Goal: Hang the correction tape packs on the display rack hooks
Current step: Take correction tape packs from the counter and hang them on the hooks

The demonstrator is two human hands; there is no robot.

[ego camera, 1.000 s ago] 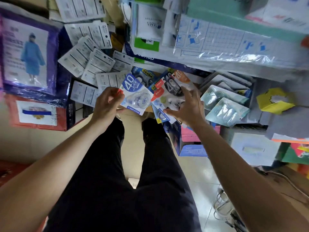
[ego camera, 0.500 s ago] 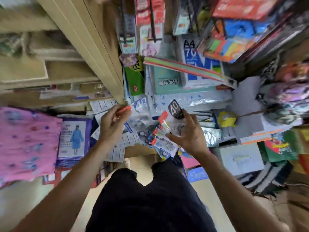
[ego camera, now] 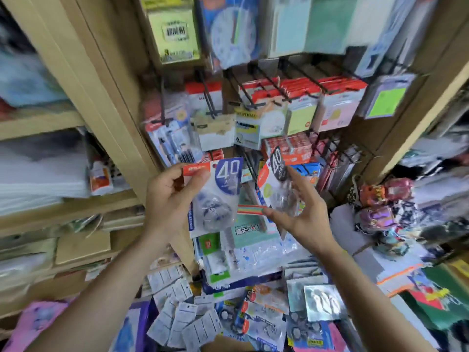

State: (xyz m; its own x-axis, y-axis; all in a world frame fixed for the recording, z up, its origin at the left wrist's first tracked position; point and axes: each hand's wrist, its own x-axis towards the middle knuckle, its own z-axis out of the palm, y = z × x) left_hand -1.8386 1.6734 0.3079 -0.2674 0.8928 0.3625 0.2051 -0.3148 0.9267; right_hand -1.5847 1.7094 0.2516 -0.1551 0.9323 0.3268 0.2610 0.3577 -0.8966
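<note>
My left hand (ego camera: 169, 199) pinches the top of a correction tape pack (ego camera: 215, 196) with a blue "40" label and holds it up in front of the display rack. A second correction tape pack (ego camera: 275, 184), marked with a black "40", is held in my right hand (ego camera: 302, 212) between thumb and fingers, tilted. Black wire hooks (ego camera: 256, 95) of the display rack stick out above, most carrying red-topped packs (ego camera: 299, 92). More correction tape packs (ego camera: 253, 323) lie in a pile below.
A wooden shelf post (ego camera: 109, 118) stands left of the rack, with stacked goods on shelves beside it. Sticky note packs (ego camera: 297, 118) and pen packs (ego camera: 172, 141) hang on the rack. Notebooks (ego camera: 248, 232) and white tags (ego camera: 182, 323) lie beneath; patterned fabric items (ego camera: 385, 214) sit right.
The view has swung up from the pile to the rack. Both hands have risen with their packs, from low over the pile to in front of the hooks.
</note>
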